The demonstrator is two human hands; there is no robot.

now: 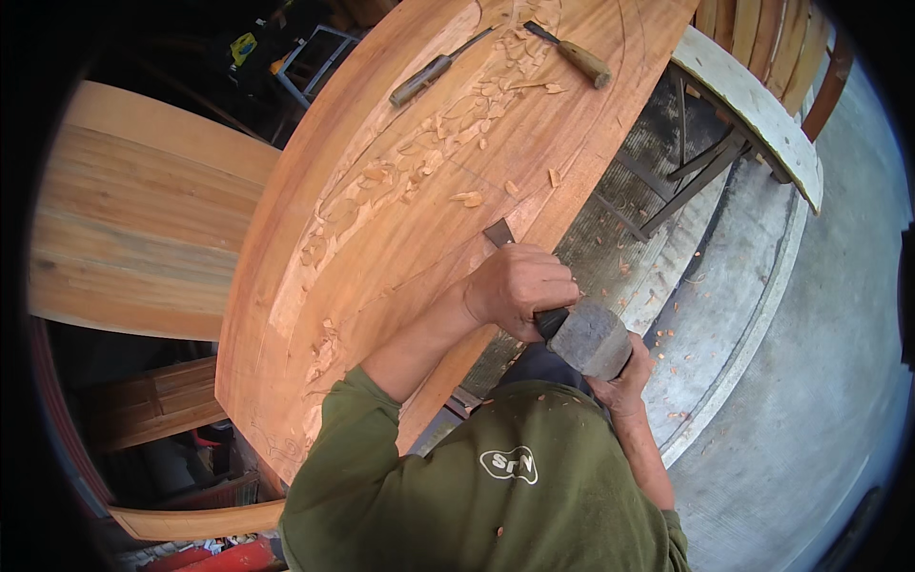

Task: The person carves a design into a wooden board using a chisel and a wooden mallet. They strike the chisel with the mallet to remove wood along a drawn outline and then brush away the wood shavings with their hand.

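My left hand [524, 291] is closed round a flat chisel [498, 232], whose blade rests on a large reddish wooden panel [400, 248] near its right edge. My right hand [624, 377] grips a grey mallet [589, 341], its head beside the chisel's dark handle. The panel bears pencilled lines, a band of carving and wood shavings [467, 198]. Higher on it lie a wooden-handled gouge [424, 78] and a second chisel with a wooden handle [581, 62].
Wooden boards [143, 219] are at the left, with more planks [762, 38] at the top right. A white-topped trestle [748, 100] stands right of the panel, above a concrete floor [810, 334] with scattered shavings. Dark clutter and a small metal frame [315, 62] are behind.
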